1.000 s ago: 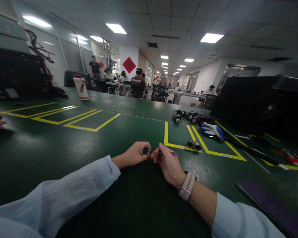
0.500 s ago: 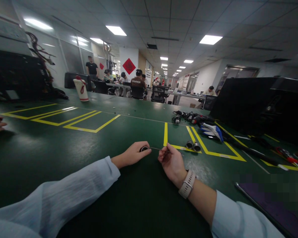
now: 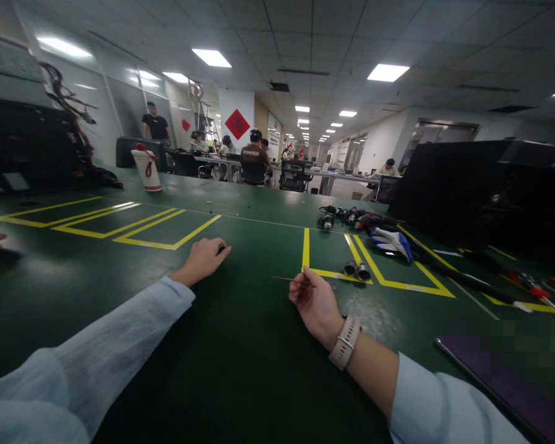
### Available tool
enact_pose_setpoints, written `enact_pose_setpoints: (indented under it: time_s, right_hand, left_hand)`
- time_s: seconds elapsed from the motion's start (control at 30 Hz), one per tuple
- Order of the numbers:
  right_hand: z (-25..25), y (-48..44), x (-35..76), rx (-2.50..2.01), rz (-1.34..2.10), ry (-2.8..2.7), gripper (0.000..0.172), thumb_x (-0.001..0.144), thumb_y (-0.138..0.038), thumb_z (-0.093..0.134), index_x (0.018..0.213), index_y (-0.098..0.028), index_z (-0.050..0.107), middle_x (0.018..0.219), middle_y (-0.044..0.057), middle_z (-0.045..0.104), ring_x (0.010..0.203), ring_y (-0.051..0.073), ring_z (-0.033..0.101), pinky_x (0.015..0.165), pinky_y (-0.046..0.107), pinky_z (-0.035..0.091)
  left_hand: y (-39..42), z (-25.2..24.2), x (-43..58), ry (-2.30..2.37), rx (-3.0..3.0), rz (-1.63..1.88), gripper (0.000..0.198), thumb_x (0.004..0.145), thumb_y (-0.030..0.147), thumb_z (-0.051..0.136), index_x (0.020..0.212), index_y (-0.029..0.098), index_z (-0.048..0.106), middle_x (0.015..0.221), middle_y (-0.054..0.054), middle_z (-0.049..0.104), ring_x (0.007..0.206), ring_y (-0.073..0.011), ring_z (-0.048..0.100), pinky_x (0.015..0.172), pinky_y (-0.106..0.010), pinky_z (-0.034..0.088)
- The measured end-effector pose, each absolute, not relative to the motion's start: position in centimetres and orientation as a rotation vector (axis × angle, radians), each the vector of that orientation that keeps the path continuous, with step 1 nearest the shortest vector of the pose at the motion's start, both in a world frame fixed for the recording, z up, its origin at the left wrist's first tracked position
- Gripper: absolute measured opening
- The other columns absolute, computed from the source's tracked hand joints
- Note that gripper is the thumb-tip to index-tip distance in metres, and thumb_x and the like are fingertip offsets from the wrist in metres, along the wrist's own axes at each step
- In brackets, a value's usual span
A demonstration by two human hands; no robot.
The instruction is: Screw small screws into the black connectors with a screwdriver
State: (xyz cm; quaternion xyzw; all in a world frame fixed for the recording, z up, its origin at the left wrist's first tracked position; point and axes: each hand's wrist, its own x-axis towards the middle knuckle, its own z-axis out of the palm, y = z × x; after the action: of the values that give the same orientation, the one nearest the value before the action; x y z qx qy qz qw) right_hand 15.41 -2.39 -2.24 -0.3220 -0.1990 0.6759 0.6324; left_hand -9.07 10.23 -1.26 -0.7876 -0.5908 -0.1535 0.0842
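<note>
- The left hand (image 3: 204,259) lies on the table (image 3: 240,357), its grip curled shut over a small dark part (image 3: 221,250) that peeks out at the fingertips.
- The right hand (image 3: 313,302) pinches a thin metal tool (image 3: 289,279) between thumb and forefinger, its tip pointing left, well apart from the part.
- In my judgement, good handling means a light pinch, a level tool and a wrist braced on the table.
- The part looks round, black and mostly hidden.

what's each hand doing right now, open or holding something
Left hand: closed over a small dark part on the green table.
Right hand: pinching a thin metal tool.
</note>
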Motion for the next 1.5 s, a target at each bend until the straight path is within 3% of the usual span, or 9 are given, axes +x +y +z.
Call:
enact_pose_setpoints:
  time_s: [0.47,0.77,1.03,1.23,1.5]
  right_hand:
    - [-2.5,-2.3,15.5,-0.767,1.555,-0.514,0.031,0.081,-0.031,0.054,0.056,-0.014,0.06,0.051,0.001,0.057,0.047,0.01,0.051,0.047,0.021,0.038]
    - [-2.6,-2.3,15.5,-0.754,1.554,-0.53,0.031,0.081,-0.03,0.053,0.055,-0.014,0.06,0.051,0.002,0.057,0.047,0.01,0.051,0.046,0.021,0.037]
    - [-2.3,-2.4,15.3,-0.74,1.535,-0.504,0.032,0.082,-0.028,0.051,0.054,-0.014,0.058,0.049,0.001,0.057,0.045,0.009,0.05,0.045,0.02,0.037]
    - [-2.5,-2.3,15.3,-0.694,1.535,-0.457,0.028,0.079,-0.027,0.054,0.054,-0.014,0.058,0.047,0.0,0.056,0.043,0.008,0.049,0.044,0.02,0.036]
    - [-2.7,-2.2,15.4,-0.726,1.543,-0.512,0.026,0.078,-0.029,0.056,0.056,-0.015,0.059,0.05,0.001,0.057,0.046,0.009,0.05,0.046,0.021,0.037]
  left_hand:
    - [10.2,-1.1,-9.7,-1.717,-2.335,-0.247,0.034,0.085,0.04,0.036,0.091,0.015,0.058,0.092,-0.013,0.063,0.088,-0.0264,0.058,0.073,-0.035,0.042]
    - [10.2,-1.6,-9.7,-1.68,-2.297,-0.366,0.04,0.082,0.042,0.042,0.107,0.012,0.053,0.105,-0.015,0.058,0.097,-0.0282,0.055,0.082,-0.039,0.042]
    - [5.2,-1.3,-5.2,-1.16,-2.501,-0.635,0.028,0.085,0.033,0.044,0.102,0.014,0.056,0.116,-0.014,0.052,0.111,-0.0274,0.047,0.095,-0.044,0.036]
    - [0.1,-1.2,-0.9,-0.777,-3.098,-0.406,0.024,0.085,0.028,0.049,0.106,0.02,0.057,0.115,-0.007,0.057,0.107,-0.0204,0.053,0.094,-0.036,0.041]
    - [3.6,-1.3,-3.6,-1.19,-2.58,-0.748,0.027,0.086,0.029,0.043,0.105,0.014,0.056,0.122,-0.015,0.05,0.115,-0.0261,0.046,0.097,-0.043,0.037]
